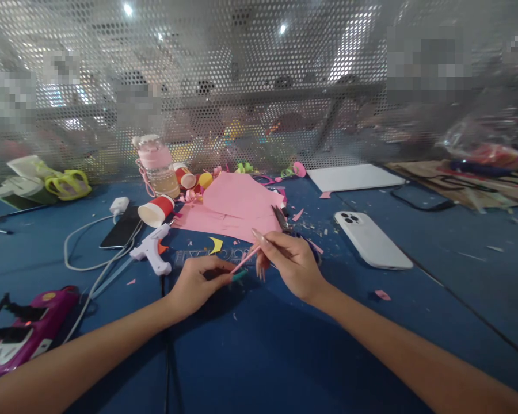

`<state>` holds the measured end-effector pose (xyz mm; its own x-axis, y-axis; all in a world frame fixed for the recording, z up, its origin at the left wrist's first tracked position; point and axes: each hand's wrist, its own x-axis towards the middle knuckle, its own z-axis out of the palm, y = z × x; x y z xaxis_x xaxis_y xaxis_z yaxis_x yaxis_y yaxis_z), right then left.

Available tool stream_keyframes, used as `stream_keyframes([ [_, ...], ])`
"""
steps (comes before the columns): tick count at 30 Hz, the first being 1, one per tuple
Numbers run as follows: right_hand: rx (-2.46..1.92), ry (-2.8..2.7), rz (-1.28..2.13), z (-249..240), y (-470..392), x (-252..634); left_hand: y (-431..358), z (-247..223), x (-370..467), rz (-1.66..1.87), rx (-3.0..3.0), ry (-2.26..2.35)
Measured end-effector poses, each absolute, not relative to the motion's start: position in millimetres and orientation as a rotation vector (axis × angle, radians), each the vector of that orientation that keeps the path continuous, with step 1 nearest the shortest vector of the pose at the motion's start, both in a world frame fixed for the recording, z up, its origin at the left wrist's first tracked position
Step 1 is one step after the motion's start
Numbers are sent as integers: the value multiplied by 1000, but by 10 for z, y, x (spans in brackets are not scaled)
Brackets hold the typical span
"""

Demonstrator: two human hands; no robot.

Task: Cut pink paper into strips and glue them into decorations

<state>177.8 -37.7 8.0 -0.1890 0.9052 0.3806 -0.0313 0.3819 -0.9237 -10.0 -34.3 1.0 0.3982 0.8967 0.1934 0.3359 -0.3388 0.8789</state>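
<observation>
A thin pink strip (244,260) stretches between my two hands above the blue table. My left hand (201,284) pinches its lower end, with a small teal piece (239,275) at the fingertips. The upper end is pinched between thumb and index finger of my right hand (291,261), whose other fingers hang curled below. Just behind my hands lie pink paper sheets (242,198), a clear stencil ruler (190,255) and a yellow paper scrap (216,245). Scissors (280,218) rest partly hidden behind my right hand.
A white glue gun (155,250), a black phone (121,227) and a red cup (156,210) lie left. Behind stands a pink-topped bottle (157,167). A white phone (372,240) and white sheet (356,177) are right. A purple device (34,325) sits near left, below cables.
</observation>
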Motion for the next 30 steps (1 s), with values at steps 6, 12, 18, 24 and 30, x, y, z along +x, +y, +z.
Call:
stream_keyframes([
  [6, -875, -1552, 980, 73, -374, 1777, -342, 1, -98, 885, 1869, 1052],
  [12, -833, -1495, 958, 46, -344, 1777, -332, -13, -103, 879, 1881, 1041],
  [18, -857, -1443, 978, 73, -367, 1763, -342, -1, -100, 865, 1843, 1006],
  [24, -926, -1546, 935, 64, -342, 1761, -368, -15, -98, 802, 1678, 961],
  [30, -1781, -1791, 69, 103, -208, 1936, -342, -60, -98, 978, 1556, 1057],
])
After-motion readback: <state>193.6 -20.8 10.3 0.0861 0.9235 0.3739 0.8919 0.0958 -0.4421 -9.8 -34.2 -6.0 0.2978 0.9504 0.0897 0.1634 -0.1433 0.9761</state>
